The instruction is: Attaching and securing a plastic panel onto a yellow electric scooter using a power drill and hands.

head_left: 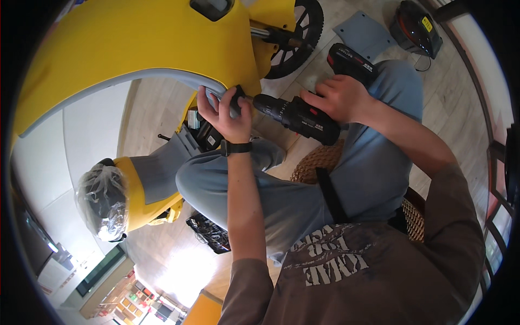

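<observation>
My right hand is closed round the grip of a black cordless drill. The drill lies roughly level, its chuck pointing left toward my other hand, and its battery sticks out beyond my fingers. My left hand, with a dark watch on the wrist, pinches a small black part at the grey trim of a large yellow vehicle body. The chuck's tip is close to that part; whether they touch I cannot tell.
A spoked black wheel stands behind the yellow body. On the floor lie a grey panel and a dark red-and-black rounded unit. A plastic-wrapped dark part is at left. A tool case sits by my knee. Beneath me is a woven seat.
</observation>
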The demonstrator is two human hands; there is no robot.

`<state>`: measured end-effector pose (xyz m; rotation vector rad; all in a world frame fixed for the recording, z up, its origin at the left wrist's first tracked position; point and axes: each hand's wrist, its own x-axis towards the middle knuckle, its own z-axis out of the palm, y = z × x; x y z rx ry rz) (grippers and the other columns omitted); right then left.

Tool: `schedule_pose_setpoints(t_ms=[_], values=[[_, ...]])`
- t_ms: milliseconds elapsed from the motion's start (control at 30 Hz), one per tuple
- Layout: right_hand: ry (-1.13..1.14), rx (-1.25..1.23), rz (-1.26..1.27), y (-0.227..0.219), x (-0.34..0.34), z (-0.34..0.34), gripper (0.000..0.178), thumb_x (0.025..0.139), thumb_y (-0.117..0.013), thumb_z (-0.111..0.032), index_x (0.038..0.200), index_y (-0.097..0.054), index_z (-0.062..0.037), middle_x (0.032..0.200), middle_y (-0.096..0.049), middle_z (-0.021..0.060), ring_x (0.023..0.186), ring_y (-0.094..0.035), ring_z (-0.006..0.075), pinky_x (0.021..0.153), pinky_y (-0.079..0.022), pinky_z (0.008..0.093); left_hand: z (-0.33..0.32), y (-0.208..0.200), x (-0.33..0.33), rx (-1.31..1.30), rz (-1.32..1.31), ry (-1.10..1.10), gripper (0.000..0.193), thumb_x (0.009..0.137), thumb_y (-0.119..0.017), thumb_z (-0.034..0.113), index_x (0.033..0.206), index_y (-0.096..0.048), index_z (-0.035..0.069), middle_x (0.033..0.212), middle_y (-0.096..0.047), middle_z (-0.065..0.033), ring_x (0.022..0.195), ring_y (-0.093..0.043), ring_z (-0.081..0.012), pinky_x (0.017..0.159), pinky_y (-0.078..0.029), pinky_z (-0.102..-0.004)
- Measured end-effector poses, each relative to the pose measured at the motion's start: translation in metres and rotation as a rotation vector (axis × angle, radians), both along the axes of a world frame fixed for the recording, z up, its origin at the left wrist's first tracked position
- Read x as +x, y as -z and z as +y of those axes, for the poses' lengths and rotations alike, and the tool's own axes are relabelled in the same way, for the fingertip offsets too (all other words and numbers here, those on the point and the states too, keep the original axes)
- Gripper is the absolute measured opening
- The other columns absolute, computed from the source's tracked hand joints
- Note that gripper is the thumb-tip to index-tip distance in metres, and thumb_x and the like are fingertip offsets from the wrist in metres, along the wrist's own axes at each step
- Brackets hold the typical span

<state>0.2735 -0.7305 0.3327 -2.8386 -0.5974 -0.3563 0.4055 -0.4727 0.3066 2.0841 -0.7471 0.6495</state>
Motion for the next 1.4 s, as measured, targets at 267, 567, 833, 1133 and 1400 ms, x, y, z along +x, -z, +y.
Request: schedule_pose_setpoints(t_ms=[267,567,833,1133,1400], values=[[-0.005,0.024,-0.055,0.014,0.0,0.001,0.033,0.085,-0.061,-0.028,0.117,-0.061,-0.019,0.073,-0.063,0.0037,0.065,-0.067,0.0261,0.059,-0.052,0.0365,-0.002,-0.001,0.001,-0.004,-0.035,0.035,0.035,0.072,-0.072,0.001,0.105,-0.07,0.01,0.142,-0.035,-0.02,0.137,-0.04,-0.0396,0.109,-0.04,-0.0519],[-0.018,0.077,-0.046,0.014,0.007,0.002,0.032,0.083,-0.064,-0.028,0.113,-0.061,-0.0178,0.069,-0.061,0.0038,0.062,-0.067,0.0267,0.056,-0.051,0.0371,-0.003,-0.004,0.001,0.017,-0.036,0.034,0.036,0.072,-0.072,-0.002,0.106,-0.069,0.01,0.143,-0.035,-0.0193,0.137,-0.04,-0.0387,0.112,-0.038,-0.0517],[-0.014,0.09,-0.05,0.014,0.006,0.003,0.032,0.082,-0.065,-0.027,0.113,-0.061,-0.0169,0.069,-0.061,0.0037,0.066,-0.068,0.0258,0.057,-0.051,0.0371,-0.002,-0.004,0.0,0.026,-0.04,0.037,0.035,0.073,-0.072,-0.003,0.105,-0.069,0.009,0.143,-0.035,-0.0194,0.137,-0.04,-0.0384,0.113,-0.038,-0.0516],[-0.026,0.128,-0.031,0.01,0.007,0.002,0.033,0.08,-0.067,-0.025,0.111,-0.061,-0.0161,0.069,-0.061,0.0044,0.067,-0.068,0.0267,0.056,-0.052,0.0382,0.002,-0.005,0.0,0.063,-0.022,0.031,0.035,0.076,-0.071,-0.003,0.108,-0.071,0.012,0.147,-0.031,-0.0207,0.139,-0.039,-0.0422,0.107,-0.044,-0.051],[-0.035,0.126,0.004,0.012,0.007,0.002,0.035,0.081,-0.066,-0.025,0.114,-0.06,-0.0162,0.07,-0.062,0.0045,0.067,-0.069,0.0269,0.056,-0.053,0.0383,0.002,-0.005,-0.001,0.06,-0.021,0.028,0.034,0.077,-0.072,-0.002,0.107,-0.071,0.012,0.148,-0.031,-0.0211,0.138,-0.04,-0.0417,0.107,-0.043,-0.0509]])
